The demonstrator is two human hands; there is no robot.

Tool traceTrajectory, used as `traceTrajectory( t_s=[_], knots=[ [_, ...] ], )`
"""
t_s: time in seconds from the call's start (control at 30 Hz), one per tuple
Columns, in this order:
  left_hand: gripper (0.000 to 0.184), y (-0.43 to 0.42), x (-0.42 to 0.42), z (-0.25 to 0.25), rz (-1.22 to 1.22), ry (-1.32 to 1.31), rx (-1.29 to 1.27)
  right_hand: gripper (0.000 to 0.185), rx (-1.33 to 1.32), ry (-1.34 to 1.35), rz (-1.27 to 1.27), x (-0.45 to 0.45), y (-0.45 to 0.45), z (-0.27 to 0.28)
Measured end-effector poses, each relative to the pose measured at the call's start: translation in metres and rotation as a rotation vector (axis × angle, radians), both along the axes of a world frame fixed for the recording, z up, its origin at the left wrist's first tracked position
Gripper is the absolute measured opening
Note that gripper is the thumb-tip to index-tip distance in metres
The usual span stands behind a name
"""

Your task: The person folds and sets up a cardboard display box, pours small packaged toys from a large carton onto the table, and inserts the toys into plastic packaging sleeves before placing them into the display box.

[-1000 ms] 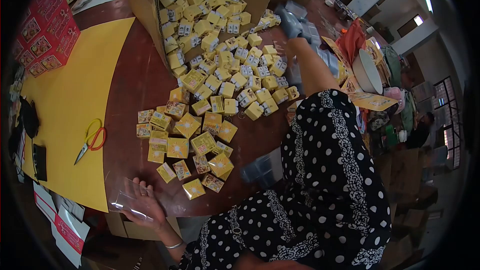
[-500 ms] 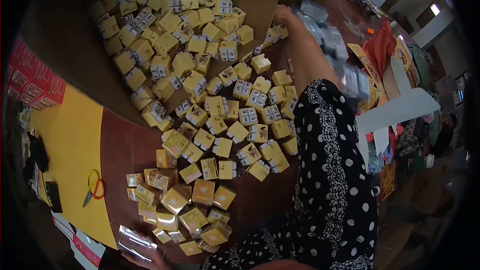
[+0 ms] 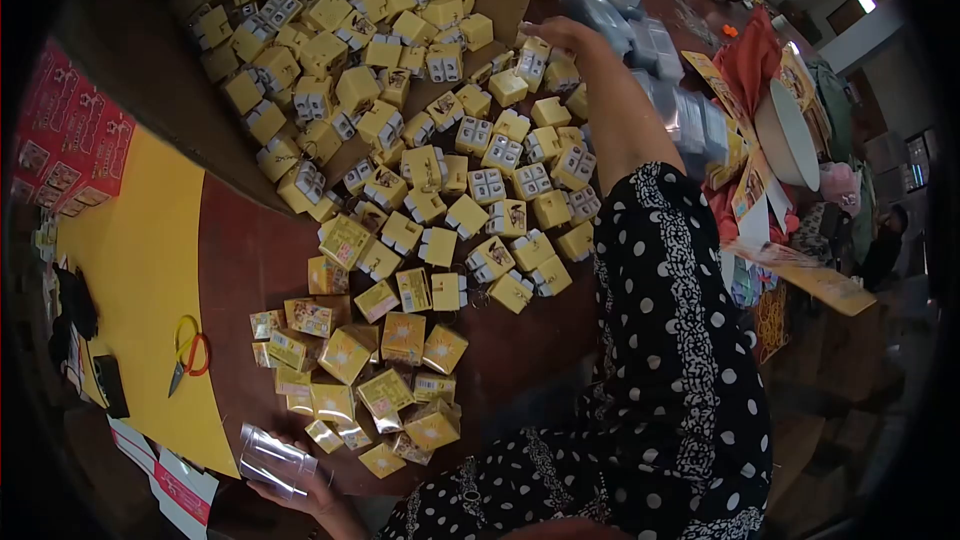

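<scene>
At the lower left, my left hand (image 3: pixel 305 495) is closed around a clear plastic container (image 3: pixel 276 462) tilted on its side. My right hand (image 3: pixel 560 34) reaches far forward to the edge of the cardboard. Its fingers are pinched together above a yellow box with a white-and-grey end (image 3: pixel 531 62); what they grip is too small to make out. Many small yellow boxes with key rings (image 3: pixel 437 246) lie heaped on the cardboard and spill onto the dark red table. Nearer me is a pile of shiny wrapped yellow-orange boxes (image 3: pixel 386 392).
Large cardboard walls (image 3: pixel 130 70) surround the heap. Stacked clear plastic containers (image 3: pixel 655 50) stand beyond my right arm. Orange-handled scissors (image 3: pixel 186 355) lie on a yellow sheet (image 3: pixel 140 270). A red printed carton (image 3: pixel 70 135) is at the left, and a pale bowl (image 3: pixel 786 135) at the right.
My right hand has come out from behind the cardboard edge and moved slightly left. My left hand still holds the clear container. The view has shifted slightly.
</scene>
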State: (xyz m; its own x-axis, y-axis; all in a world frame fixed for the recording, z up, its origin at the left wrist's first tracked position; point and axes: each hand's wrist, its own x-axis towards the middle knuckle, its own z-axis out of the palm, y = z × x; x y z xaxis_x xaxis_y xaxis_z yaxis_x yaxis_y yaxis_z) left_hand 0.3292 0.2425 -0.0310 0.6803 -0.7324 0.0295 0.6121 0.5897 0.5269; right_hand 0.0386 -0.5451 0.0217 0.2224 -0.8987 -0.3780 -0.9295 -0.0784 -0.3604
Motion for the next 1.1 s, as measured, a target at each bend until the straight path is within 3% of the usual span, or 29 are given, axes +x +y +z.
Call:
traceTrajectory(
  t_s=[0.13, 0.27, 0.33, 0.4, 0.53, 0.67, 0.73, 0.77, 0.83, 0.97, 1.03, 1.1],
  knots=[
    [0.077, -0.006, -0.004, 0.007, -0.022, 0.076, -0.087, 0.078, 0.080, -0.247, -0.069, 0.002, 0.076, 0.021],
    [0.083, -0.006, -0.007, 0.005, 0.004, 0.165, -0.090, 0.071, 0.166, -0.278, -0.091, 0.002, 0.113, 0.044],
    [0.084, -0.005, -0.004, 0.003, -0.009, 0.147, -0.085, 0.065, 0.229, -0.340, -0.033, -0.003, 0.087, 0.020],
    [0.087, -0.009, -0.003, 0.006, -0.102, 0.125, -0.190, 0.057, 0.533, -0.579, 0.011, 0.006, 0.104, 0.033],
    [0.085, -0.004, -0.002, 0.000, -0.060, 0.161, -0.134, 0.043, 0.463, -0.391, 0.234, 0.028, 0.160, 0.086],
    [0.083, -0.002, -0.003, -0.003, -0.054, 0.138, -0.136, 0.041, 0.522, -0.497, 0.346, 0.018, 0.125, 0.091],
    [0.082, -0.004, -0.003, -0.002, -0.041, 0.118, -0.120, 0.038, 0.265, -0.473, 0.000, 0.013, 0.083, 0.066],
    [0.082, -0.006, -0.003, -0.002, -0.039, 0.112, -0.124, 0.038, 0.263, -0.478, 0.004, 0.009, 0.077, 0.055],
    [0.083, -0.005, -0.004, 0.002, -0.029, 0.131, -0.097, 0.027, -0.158, -0.719, -0.123, 0.011, 0.070, 0.034],
    [0.084, -0.003, -0.002, 0.001, -0.006, 0.168, -0.059, 0.027, 0.063, -0.783, 0.092, 0.031, 0.056, 0.026],
    [0.084, -0.003, -0.001, -0.001, 0.020, 0.156, -0.025, 0.030, -0.401, -0.432, 0.084, 0.050, 0.056, 0.025],
    [0.082, -0.005, 0.001, 0.001, -0.013, 0.164, -0.014, 0.035, -0.427, -0.451, 0.068, 0.052, 0.063, 0.021]
  ],
)
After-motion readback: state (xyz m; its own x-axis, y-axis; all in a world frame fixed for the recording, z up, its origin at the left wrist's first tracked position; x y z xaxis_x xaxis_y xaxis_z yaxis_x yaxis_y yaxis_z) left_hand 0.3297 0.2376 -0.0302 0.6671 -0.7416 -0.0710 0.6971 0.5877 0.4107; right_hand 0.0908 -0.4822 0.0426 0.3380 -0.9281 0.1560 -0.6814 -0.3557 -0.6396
